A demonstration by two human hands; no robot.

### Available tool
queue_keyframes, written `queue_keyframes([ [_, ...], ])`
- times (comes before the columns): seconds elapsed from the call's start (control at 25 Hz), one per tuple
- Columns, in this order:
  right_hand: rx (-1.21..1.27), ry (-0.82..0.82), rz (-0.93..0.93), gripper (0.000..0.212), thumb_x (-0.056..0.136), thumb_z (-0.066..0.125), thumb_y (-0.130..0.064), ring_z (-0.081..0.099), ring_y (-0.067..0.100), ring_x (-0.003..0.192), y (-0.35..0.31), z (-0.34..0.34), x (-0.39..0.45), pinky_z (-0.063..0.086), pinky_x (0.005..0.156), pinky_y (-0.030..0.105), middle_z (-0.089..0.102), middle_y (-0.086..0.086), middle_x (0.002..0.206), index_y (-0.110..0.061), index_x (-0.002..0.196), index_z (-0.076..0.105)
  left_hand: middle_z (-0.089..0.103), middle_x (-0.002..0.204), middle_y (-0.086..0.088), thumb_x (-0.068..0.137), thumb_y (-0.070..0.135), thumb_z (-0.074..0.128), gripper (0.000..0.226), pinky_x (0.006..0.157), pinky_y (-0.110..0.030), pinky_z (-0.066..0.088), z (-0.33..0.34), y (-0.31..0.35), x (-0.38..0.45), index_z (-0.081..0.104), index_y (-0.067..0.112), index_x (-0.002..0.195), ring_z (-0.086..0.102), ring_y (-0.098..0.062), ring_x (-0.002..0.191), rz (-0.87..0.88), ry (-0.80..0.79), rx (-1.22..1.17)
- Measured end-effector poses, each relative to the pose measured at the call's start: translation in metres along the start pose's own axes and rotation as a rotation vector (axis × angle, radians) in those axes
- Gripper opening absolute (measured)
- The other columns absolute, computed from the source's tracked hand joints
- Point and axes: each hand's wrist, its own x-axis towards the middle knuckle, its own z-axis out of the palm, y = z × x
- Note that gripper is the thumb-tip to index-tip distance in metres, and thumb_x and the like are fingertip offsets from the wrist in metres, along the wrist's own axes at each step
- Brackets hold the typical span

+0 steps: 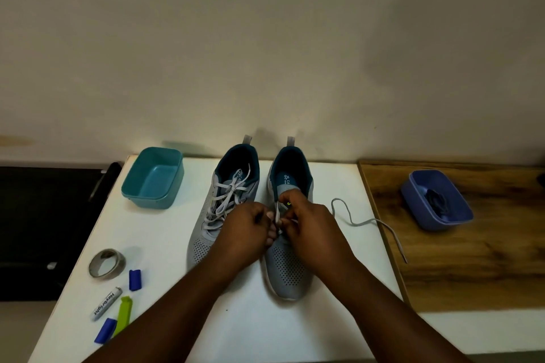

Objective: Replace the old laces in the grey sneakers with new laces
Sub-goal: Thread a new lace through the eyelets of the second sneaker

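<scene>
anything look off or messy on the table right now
Nothing is damaged or spilled. One grey lace trails loose from the right sneaker, off the white table onto the wooden top; both hands work at its eyelets. The left sneaker is laced.

Dim, soft focus, wide-angle edge distortion

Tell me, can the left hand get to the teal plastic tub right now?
Probably yes, but not this instant. The teal plastic tub stands open on the white table with nothing between it and the left hand. That hand is busy pinching the grey lace on the right grey sneaker, so it must let go first.
</scene>
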Motion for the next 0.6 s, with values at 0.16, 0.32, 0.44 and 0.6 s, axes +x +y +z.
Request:
queue_keyframes([
  [0.16, 0.052, -0.037, 0.033, 0.061, 0.096, 0.066, -0.027, 0.069, 0.014, 0.102, 0.001, 0.000, -0.004, 0.058, 0.092, 0.039, 0.072, -0.004, 0.115, -0.043, 0.147, 0.036, 0.072, 0.075, -0.003, 0.087, 0.009, 0.068, 0.009, 0.068, -0.031, 0.055, -0.005, 0.000, 0.000, 0.072, 0.016, 0.082, 0.069, -0.017, 0.070, 0.078, 0.026, 0.276],
  [0.32, 0.036, -0.097, -0.004, 0.079, 0.093, 0.066, -0.030, 0.063, 0.015, 0.120, 0.002, -0.007, -0.005, 0.055, 0.100, 0.039, 0.058, -0.006, 0.143, -0.051, 0.154, 0.021, 0.066, 0.073, 0.002, 0.085, 0.019, 0.067, 0.007, 0.065, -0.031, 0.048, -0.009, 0.008, -0.007, 0.064, 0.019, 0.078, 0.061, -0.010, 0.069, 0.176, 0.014, 0.439],
  [0.44, -0.152, -0.174, -0.138, 0.070, 0.095, 0.060, -0.035, 0.060, 0.016, 0.119, -0.005, -0.009, -0.005, 0.055, 0.093, 0.035, 0.046, -0.011, 0.146, -0.052, 0.153, 0.026, 0.061, 0.074, 0.005, 0.087, 0.019, 0.065, 0.015, 0.061, -0.028, 0.042, -0.023, 0.020, -0.010, 0.057, 0.023, 0.075, 0.056, -0.007, 0.069, 0.166, -0.064, 0.561],
  [0.6, -0.208, -0.101, -0.141, 0.056, 0.097, 0.061, -0.037, 0.060, 0.019, 0.124, -0.013, -0.006, -0.007, 0.049, 0.103, 0.035, 0.057, -0.010, 0.144, -0.043, 0.149, 0.042, 0.054, 0.073, 0.003, 0.093, 0.027, 0.061, 0.019, 0.054, -0.023, 0.029, -0.056, 0.044, -0.018, 0.052, 0.022, 0.077, 0.050, -0.013, 0.070, 0.071, 0.048, 0.836],
])
